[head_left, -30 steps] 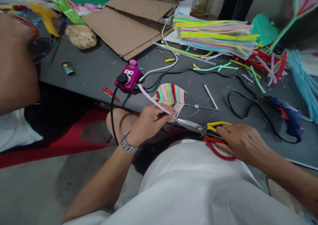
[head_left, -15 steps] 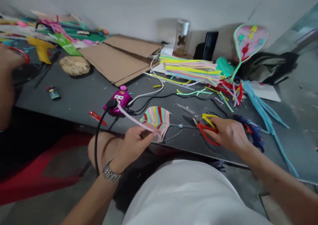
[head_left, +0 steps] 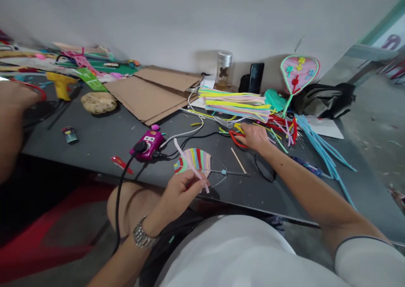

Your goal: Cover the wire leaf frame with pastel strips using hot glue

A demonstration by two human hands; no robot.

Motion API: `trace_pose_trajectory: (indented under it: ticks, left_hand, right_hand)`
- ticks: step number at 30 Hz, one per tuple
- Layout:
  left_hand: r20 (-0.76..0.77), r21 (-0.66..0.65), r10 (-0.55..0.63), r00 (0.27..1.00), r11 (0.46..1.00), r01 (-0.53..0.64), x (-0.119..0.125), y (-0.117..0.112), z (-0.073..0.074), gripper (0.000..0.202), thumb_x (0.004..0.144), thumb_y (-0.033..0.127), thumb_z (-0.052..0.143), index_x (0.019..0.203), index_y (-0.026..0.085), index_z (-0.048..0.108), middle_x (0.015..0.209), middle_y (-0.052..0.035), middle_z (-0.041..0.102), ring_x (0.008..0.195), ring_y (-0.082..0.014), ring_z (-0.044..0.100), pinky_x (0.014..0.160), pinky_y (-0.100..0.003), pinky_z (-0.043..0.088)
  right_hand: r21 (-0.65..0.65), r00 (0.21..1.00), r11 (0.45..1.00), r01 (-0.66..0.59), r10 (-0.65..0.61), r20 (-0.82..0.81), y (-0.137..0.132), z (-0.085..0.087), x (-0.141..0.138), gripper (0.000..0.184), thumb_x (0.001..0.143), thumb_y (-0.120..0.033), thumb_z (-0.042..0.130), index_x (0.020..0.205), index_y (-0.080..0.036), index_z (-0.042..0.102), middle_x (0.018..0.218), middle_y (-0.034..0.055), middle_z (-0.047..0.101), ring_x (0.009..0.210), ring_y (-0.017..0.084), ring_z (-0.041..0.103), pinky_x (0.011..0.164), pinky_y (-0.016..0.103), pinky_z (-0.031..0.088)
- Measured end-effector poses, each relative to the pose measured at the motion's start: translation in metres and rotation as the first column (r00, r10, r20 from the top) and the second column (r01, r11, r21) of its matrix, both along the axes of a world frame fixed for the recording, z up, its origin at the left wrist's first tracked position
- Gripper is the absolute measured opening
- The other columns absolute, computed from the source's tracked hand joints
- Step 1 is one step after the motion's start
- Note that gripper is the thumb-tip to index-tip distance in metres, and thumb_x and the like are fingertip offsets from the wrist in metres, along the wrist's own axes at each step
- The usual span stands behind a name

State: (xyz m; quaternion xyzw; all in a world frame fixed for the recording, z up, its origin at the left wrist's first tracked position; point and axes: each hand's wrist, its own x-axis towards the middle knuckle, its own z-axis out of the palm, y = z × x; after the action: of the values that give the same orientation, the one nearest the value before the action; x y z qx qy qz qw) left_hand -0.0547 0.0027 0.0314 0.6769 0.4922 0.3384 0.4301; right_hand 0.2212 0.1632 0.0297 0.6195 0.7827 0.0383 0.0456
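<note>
Pinched between the thumb and fingers of my left hand is a pale pink pipe cleaner, tilted up and leftward. Just behind that hand lies a striped fan-shaped piece of coloured pipe cleaners on a thin wire frame, with a stem reaching right. My right hand stretches to the back of the table and grips scissors with red and yellow handles. Their blades point left, beside a stack of colourful pipe cleaners. My right fingers are partly hidden.
A purple power socket with cables, a red cutter and a stone lie leftward. Cardboard, a tumbler and a phone are behind. Blue pipe cleaners lie right. Another person's hand is at far left.
My right hand has carried the scissors away from the fan-shaped piece, back toward the stack. The pink pipe cleaner in my left hand is now more upright. The view has shifted slightly.
</note>
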Motion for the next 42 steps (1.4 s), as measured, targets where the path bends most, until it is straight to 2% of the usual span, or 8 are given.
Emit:
trace_pose_trajectory:
  ticks: [4,7,10,14,24,30,39,42]
  left_hand:
    - [0.035,-0.021,-0.021,0.999,1.0,0.022,0.006,0.002,0.004,0.029,0.097,0.037,0.056,0.082,0.017,0.071,0.08,-0.0043,0.073,0.075,-0.0167,0.065,0.07,-0.026,0.051]
    - [0.047,-0.01,-0.052,0.998,0.999,0.053,0.014,0.001,0.006,0.029,0.098,0.035,0.053,0.082,0.018,0.069,0.077,-0.0033,0.071,0.073,-0.0163,0.063,0.069,-0.026,0.049]
    - [-0.004,0.007,-0.155,0.988,0.988,0.155,0.026,-0.006,0.007,0.026,0.098,0.029,0.051,0.078,0.019,0.063,0.071,-0.0009,0.066,0.066,-0.0149,0.059,0.063,-0.026,0.044]
    - [-0.069,0.083,-0.251,0.966,0.963,0.256,0.045,-0.02,0.004,0.022,0.096,0.021,0.05,0.075,0.019,0.057,0.071,-0.0005,0.063,0.066,-0.0142,0.055,0.065,-0.027,0.041]
    - [0.093,0.075,0.005,0.996,0.997,-0.012,0.056,-0.048,-0.02,0.014,0.093,0.019,0.062,0.08,0.017,0.065,0.073,-0.0009,0.062,0.069,-0.0138,0.055,0.066,-0.026,0.042]
    - [0.13,0.247,-0.059,0.99,0.969,0.026,0.042,-0.053,-0.022,0.018,0.097,0.016,0.057,0.082,0.016,0.066,0.077,-0.0048,0.068,0.075,-0.0156,0.06,0.073,-0.029,0.046]
    - [0.19,0.159,-0.068,0.979,0.986,0.037,0.043,-0.051,-0.019,0.023,0.097,0.021,0.058,0.079,0.014,0.07,0.072,-0.0043,0.065,0.069,-0.0138,0.059,0.068,-0.026,0.044]
    - [0.227,0.055,-0.058,0.972,0.997,0.047,0.038,-0.05,-0.015,0.025,0.096,0.024,0.06,0.076,0.014,0.071,0.069,-0.003,0.064,0.065,-0.0122,0.057,0.064,-0.024,0.043]
  right_hand:
    - [-0.008,1.0,1.0,-0.012,0.012,-0.013,0.005,0.006,0.005,0.039,0.096,-0.049,0.061,0.117,-0.017,0.069,0.121,0.0175,0.071,0.102,0.03,0.067,0.075,0.032,0.042]
    - [0.051,0.959,0.999,-0.015,0.028,-0.282,-0.028,0.014,-0.004,0.026,0.095,-0.041,0.063,0.105,-0.018,0.073,0.117,0.0148,0.071,0.099,0.027,0.066,0.077,0.032,0.044]
    - [-0.119,0.604,0.97,-0.214,0.035,-0.796,-0.085,0.018,-0.025,0.027,0.096,-0.046,0.062,0.093,-0.021,0.072,0.088,0.0046,0.073,0.079,0.019,0.064,0.068,0.029,0.047]
    - [-0.31,0.208,0.89,-0.335,-0.251,-0.945,-0.142,0.019,-0.044,0.029,0.086,-0.047,0.073,0.078,-0.019,0.068,0.067,-0.0021,0.064,0.058,0.012,0.055,0.055,0.025,0.043]
    - [-0.442,-0.164,0.879,-0.178,-0.47,-0.867,-0.15,0.025,-0.039,0.036,0.073,-0.042,0.087,0.073,-0.019,0.059,0.064,-0.0007,0.07,0.048,0.009,0.059,0.045,0.02,0.043]
    - [-0.46,-0.22,0.865,-0.198,-0.497,-0.839,-0.145,0.026,-0.044,0.034,0.072,-0.038,0.087,0.071,-0.018,0.059,0.064,-0.001,0.07,0.045,0.009,0.058,0.044,0.02,0.044]
    - [-0.44,-0.193,0.872,-0.214,-0.479,-0.856,-0.147,0.018,-0.055,0.035,0.074,-0.04,0.086,0.075,-0.019,0.058,0.064,0.0,0.072,0.046,0.011,0.061,0.045,0.021,0.048]
    - [-0.287,-0.113,0.955,-0.069,-0.293,-0.949,-0.146,0.012,-0.046,0.028,0.082,-0.039,0.08,0.086,-0.021,0.059,0.066,-0.0012,0.071,0.047,0.011,0.061,0.046,0.023,0.05]
